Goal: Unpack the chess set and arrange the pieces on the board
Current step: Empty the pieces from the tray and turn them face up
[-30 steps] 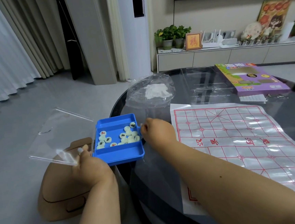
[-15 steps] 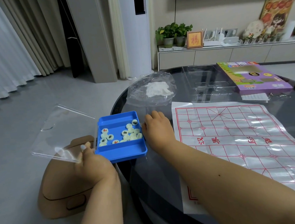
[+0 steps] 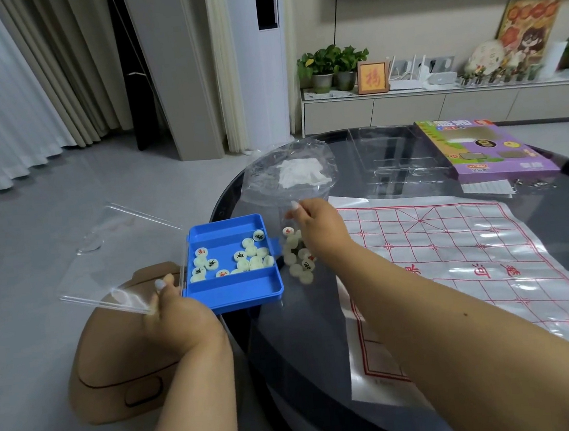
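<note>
A blue plastic box (image 3: 238, 293) sits at the left edge of the round dark glass table (image 3: 304, 334). Several pale round chess pieces (image 3: 250, 256) with red or black characters lie in it. My left hand (image 3: 176, 314) grips the corner of the box's clear lid (image 3: 108, 265), which is swung open to the left. My right hand (image 3: 315, 228) pinches what seems to be a small clear bag just right of the box. A cluster of pieces (image 3: 297, 259) hangs below its fingers. The white board sheet (image 3: 469, 261) with a red grid lies flat to the right and carries no pieces.
A crumpled clear bag with white paper (image 3: 293, 175) stands behind the box. A clear plastic insert (image 3: 392, 161), a purple game carton (image 3: 476, 147), a paper slip (image 3: 487, 188) and small metal bits are at the back. A brown rounded stool (image 3: 118, 374) stands on the floor at left.
My right hand has risen from beside the box, and a cluster of pieces now hangs under its fingers. My left hand still holds the open lid. The view has shifted slightly.
</note>
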